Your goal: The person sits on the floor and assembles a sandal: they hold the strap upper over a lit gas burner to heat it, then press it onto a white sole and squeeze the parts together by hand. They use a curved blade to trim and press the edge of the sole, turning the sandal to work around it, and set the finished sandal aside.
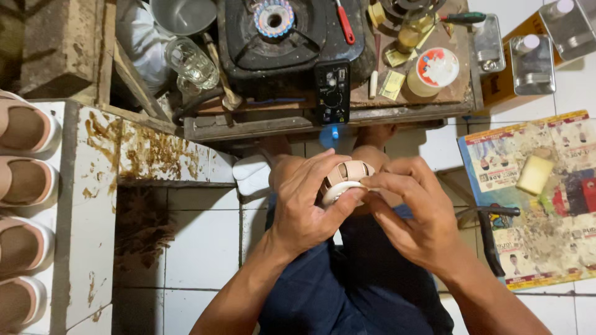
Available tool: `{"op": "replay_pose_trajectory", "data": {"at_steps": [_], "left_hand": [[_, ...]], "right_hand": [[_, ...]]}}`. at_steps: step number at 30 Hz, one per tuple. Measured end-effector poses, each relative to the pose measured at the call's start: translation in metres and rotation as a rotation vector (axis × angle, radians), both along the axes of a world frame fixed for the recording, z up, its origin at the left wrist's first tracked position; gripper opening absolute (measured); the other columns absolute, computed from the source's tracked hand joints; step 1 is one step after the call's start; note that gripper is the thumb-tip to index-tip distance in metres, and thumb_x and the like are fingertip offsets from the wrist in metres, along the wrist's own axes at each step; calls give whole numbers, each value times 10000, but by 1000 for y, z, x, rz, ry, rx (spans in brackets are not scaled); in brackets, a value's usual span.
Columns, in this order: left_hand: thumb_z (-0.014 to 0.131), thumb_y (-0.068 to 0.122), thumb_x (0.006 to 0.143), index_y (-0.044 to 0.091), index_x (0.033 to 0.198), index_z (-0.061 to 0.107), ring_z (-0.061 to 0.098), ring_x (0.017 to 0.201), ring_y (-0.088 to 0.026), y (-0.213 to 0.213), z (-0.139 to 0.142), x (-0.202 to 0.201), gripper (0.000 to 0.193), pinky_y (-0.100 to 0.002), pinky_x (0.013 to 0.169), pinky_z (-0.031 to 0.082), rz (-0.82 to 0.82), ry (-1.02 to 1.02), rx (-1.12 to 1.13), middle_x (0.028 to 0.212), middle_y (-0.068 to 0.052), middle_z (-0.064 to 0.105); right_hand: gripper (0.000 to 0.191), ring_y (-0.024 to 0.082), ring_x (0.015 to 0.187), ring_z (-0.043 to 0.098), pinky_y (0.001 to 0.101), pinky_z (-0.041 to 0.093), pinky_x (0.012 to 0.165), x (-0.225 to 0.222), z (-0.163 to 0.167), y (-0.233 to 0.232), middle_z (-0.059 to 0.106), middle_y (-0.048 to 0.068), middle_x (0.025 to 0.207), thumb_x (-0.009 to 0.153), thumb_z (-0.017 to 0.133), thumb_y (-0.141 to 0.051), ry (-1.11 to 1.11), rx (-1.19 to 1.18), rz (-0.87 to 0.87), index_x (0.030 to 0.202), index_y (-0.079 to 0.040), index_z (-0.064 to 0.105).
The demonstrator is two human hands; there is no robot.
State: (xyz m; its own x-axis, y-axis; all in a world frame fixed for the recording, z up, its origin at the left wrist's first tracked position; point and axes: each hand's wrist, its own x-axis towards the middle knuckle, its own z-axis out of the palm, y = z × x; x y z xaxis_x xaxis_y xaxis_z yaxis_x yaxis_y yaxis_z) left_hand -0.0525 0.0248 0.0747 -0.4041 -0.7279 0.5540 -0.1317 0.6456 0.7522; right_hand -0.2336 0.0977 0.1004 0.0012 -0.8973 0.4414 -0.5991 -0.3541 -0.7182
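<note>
Heads up: your left hand (304, 198) and right hand (410, 214) both pinch the beige strapped sandal (343, 180) over your lap; that lit gas burner (274, 17) sits just beyond, so glue fumes could probably catch.

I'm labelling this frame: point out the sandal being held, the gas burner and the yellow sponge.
sandal (345, 177), head view, on its woven strap.
gas burner (274, 17), head view, on its ring.
yellow sponge (535, 174), head view, on its top face.

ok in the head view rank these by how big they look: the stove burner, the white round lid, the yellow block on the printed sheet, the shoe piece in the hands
1. stove burner, cut off by the top edge
2. shoe piece, partly hidden by the left hand and right hand, and nearer the camera, so unsure
3. white round lid and yellow block: look alike
</note>
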Motion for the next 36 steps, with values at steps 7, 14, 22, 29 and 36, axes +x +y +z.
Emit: {"op": "replay_pose_trajectory", "data": {"at_steps": [7,14,22,29,36], "left_hand": [[814,150,927,-20,1194,657,740,1060,-296,16,-13,-1,353,-434,1078,582,49,44,16,1133,-151,734],[869,389,883,51,1365,400,596,1301,-336,81,7,0,752,-492,1134,487,-165,73,-10,1367,-170,559],[792,443,876,10,1518,346,559,1222,-253,94,-14,24,894,-394,1051,490,-264,898,1293,1309,-155,532],[734,254,829,14,1492,352,607,1133,-238,112,-13,29,802,-358,975,511,-301,839,1327,1227,-152,578],[785,184,836,30,1487,360,594,1125,-183,116,-4,21,792,-326,970,527,-213,574,1197,1260,-123,564]], "right_hand": [[285,251,702,578,337,446,631,-4,-53,40,556,150,840,1069,648,-220,-741,442,-206,1120,60,661],[523,268,821,708,391,588,662,10,-60,92,725,197,992,982,640,-327,-1646,893,96,1265,109,581],[736,257,1140,684,353,501,1007,14,-33,99,703,167,1253,777,839,-155,-386,476,184,1413,70,545],[474,298,1207,677,371,516,1073,8,-6,85,674,217,1301,913,695,-31,-347,288,112,1369,54,599],[437,300,1178,693,355,540,1011,37,-4,86,651,234,1311,924,662,-23,-182,215,12,1346,72,600]]}}
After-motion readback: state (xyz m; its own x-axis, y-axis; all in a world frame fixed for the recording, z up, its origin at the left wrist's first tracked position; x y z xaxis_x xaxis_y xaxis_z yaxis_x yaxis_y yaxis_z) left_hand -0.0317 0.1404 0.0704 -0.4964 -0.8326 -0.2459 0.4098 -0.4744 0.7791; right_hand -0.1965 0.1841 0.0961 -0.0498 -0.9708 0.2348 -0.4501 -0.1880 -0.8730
